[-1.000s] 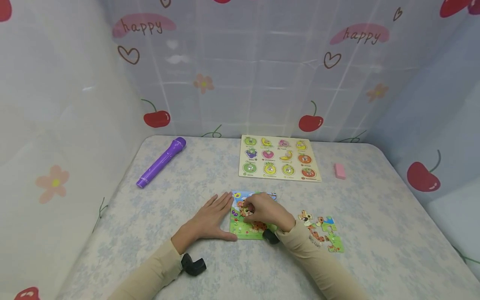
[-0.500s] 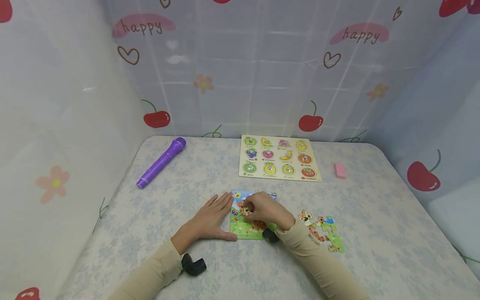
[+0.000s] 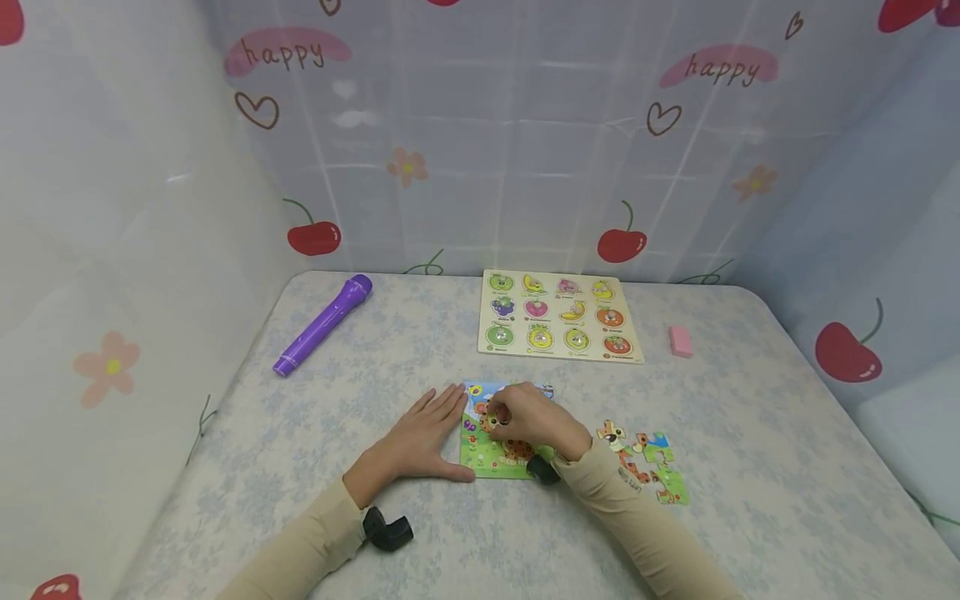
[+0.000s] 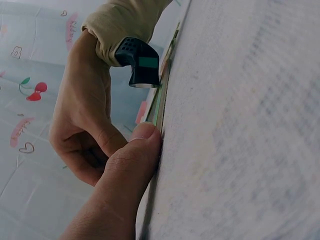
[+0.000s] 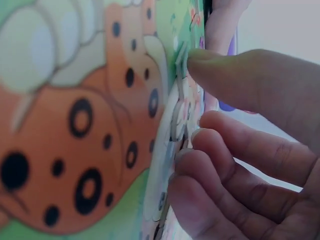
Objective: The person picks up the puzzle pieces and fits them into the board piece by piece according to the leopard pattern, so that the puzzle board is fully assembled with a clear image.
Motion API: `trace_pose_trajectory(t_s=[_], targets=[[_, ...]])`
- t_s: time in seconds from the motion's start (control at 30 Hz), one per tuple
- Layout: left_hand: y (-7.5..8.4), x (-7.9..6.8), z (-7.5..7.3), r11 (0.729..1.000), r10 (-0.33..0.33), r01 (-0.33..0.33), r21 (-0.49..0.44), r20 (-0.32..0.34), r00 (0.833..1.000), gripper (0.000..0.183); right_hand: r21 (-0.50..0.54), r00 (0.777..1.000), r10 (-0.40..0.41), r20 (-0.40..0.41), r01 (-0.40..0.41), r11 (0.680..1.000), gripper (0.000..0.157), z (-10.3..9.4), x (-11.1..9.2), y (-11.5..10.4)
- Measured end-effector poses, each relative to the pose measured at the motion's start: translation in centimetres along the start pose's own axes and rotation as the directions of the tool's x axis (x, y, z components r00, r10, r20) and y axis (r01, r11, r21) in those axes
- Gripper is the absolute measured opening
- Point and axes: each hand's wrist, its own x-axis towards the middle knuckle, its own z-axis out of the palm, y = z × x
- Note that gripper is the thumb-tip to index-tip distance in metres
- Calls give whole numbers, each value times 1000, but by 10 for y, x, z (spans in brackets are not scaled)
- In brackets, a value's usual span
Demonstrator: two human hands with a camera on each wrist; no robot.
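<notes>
A small jigsaw puzzle (image 3: 483, 462) with a spotted orange animal on green and blue lies in front of me. My left hand (image 3: 420, 442) rests beside its left edge, fingers straight and thumb spread along the lower corner; in the left wrist view the thumb (image 4: 131, 160) presses at the board's edge. Over the puzzle's middle, my right hand (image 3: 536, 417) has its fingers curled down. In the right wrist view its thumb and fingertips pinch a puzzle piece (image 5: 181, 92) whose edge stands slightly raised from the picture. Part of the puzzle is hidden under that hand.
Several loose puzzle pieces (image 3: 671, 483) lie right of the right forearm. A wooden fruit peg board (image 3: 486, 346) is at the back, with a pink block (image 3: 680, 342) to its right. A purple microphone-shaped stick (image 3: 322, 327) lies at back left. Patterned curtains surround the table.
The right hand shifts very slightly rightward over the puzzle, still pinching the piece. The left hand stays where it was.
</notes>
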Motion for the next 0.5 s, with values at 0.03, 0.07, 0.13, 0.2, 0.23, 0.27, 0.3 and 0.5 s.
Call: trace_pose_trajectory(t_s=[0.03, 0.07, 0.13, 0.2, 0.23, 0.27, 0.3, 0.5], targets=[[0, 0, 0, 1000, 1, -1, 0, -1, 1000, 121, 2, 1000, 5, 2, -5, 1000, 18, 0, 0, 0], [0, 0, 0, 1000, 3, -3, 0, -3, 1000, 121, 2, 1000, 8, 4, -8, 1000, 17, 0, 0, 0], [0, 0, 0, 1000, 6, -6, -3, -8, 1000, 121, 3, 1000, 10, 4, -10, 1000, 16, 1, 0, 0], [0, -1, 0, 1000, 8, -8, -3, -11, 1000, 121, 6, 1000, 8, 7, -9, 1000, 14, 1, 0, 0], [-1, -1, 0, 1000, 8, -8, -1, -12, 1000, 121, 7, 1000, 7, 15, -8, 1000, 13, 1, -1, 0], [0, -1, 0, 1000, 9, -9, -1, -13, 1000, 121, 1, 1000, 4, 22, -4, 1000, 13, 0, -1, 0], [-1, 0, 1, 1000, 8, -8, 2, -11, 1000, 122, 3, 1000, 6, 23, -6, 1000, 14, -2, -3, 1], [-2, 0, 2, 1000, -6, 6, 20, 2, 1000, 124, 23, 1000, 28, 7, -29, 999, 34, -25, -14, 8]])
